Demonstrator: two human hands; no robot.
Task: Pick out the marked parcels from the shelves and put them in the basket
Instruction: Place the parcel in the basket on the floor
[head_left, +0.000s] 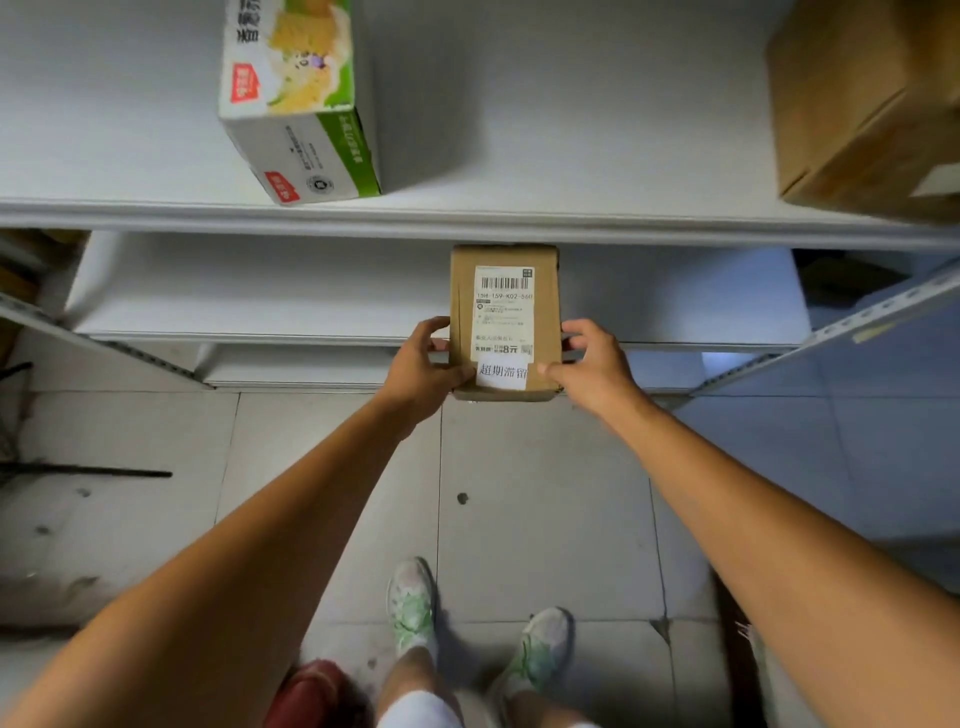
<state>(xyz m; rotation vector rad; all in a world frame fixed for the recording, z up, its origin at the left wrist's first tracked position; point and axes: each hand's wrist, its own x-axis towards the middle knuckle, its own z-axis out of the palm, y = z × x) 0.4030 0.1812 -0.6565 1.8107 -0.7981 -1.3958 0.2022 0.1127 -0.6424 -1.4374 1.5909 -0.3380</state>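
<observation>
While the marked parcel (504, 312) straddles the front edge of the middle shelf (260, 291), far end under the upper shelf (571, 156) | left grip (423, 364) and right grip (592, 366) clasp its opposite sides, thumbs on top | likely to keep it level, white slip (503, 375) face-up for checking | basket not identifiable.

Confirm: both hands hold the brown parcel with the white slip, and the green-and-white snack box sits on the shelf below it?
Wrong on one point: the head view shows the green-and-white snack box on the shelf above the brown parcel, not below. The left hand and right hand do hold it, with the white slip on its face.
</observation>
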